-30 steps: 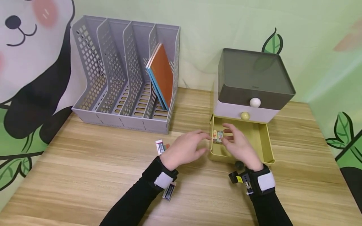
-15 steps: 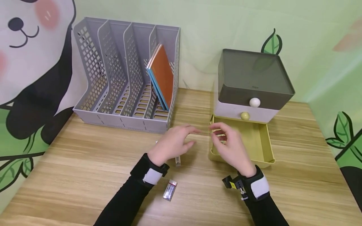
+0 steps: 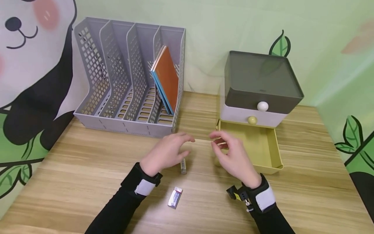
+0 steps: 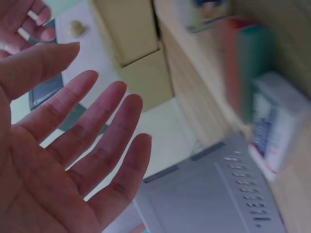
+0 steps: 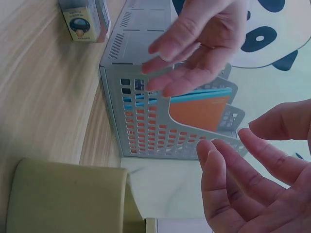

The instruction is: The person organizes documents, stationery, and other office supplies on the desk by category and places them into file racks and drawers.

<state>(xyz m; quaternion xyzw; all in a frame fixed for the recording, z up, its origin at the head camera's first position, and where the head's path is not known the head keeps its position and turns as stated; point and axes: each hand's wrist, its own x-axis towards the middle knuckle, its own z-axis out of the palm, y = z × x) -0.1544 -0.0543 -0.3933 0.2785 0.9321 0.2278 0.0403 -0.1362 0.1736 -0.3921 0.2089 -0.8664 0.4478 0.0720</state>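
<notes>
My left hand point(image 3: 166, 152) is over the table with relaxed, spread fingers and an empty palm, also visible in the left wrist view. Beneath its fingertips lies a small eraser point(image 3: 183, 166); another wrapped eraser point(image 3: 175, 197) is nearer the front. The left wrist view shows a white-and-blue eraser point(image 4: 282, 126) beside a red-and-green block point(image 4: 245, 73), both hidden under the left hand in the head view. My right hand point(image 3: 233, 157), fingers loosely bent and holding nothing, hovers at the left side of the pulled-out yellow drawer point(image 3: 263, 146), hiding that corner.
A grey file rack point(image 3: 125, 125) stands at the back left, with orange and blue booklets point(image 3: 166, 76) leaning in its right-hand slot. Above the drawer is a stacked drawer box point(image 3: 264, 76) with a dark top and round knobs. A printed panda backdrop point(image 3: 204, 39) rises behind.
Both hands have moved left. The right hand has come from over the drawer to its left edge, and the left hand has drawn away from the drawer, uncovering the eraser at its fingertips.
</notes>
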